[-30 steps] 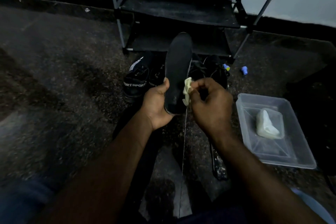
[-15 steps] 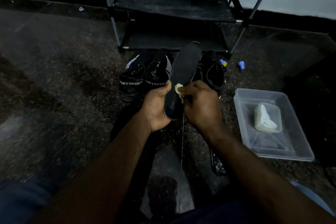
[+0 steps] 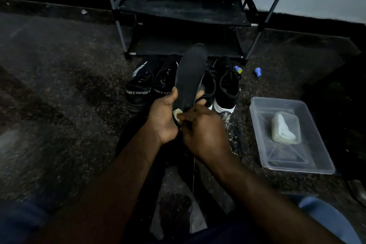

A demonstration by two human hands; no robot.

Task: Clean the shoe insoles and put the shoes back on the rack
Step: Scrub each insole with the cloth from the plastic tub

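Item: black insole [image 3: 190, 77], frame centre, held toe-up so its face meets the wipe.
Left hand [image 3: 161, 119]: curled round the heel end, steadying it.
Right hand [image 3: 205, 132]: pinches a pale cloth [image 3: 176, 114] against the heel.
Black sport shoes [image 3: 138, 89] and black sneakers [image 3: 227, 87]: on the floor before the shoe rack [image 3: 184, 10], probably awaiting return.
Clear plastic tray [image 3: 287, 156]: right of frame, near, holding a pale wad [image 3: 285, 128].

Right hand [image 3: 206, 130] and cloth [image 3: 177, 114] now lower, at insole [image 3: 190, 73] heel (previously mid-sole)
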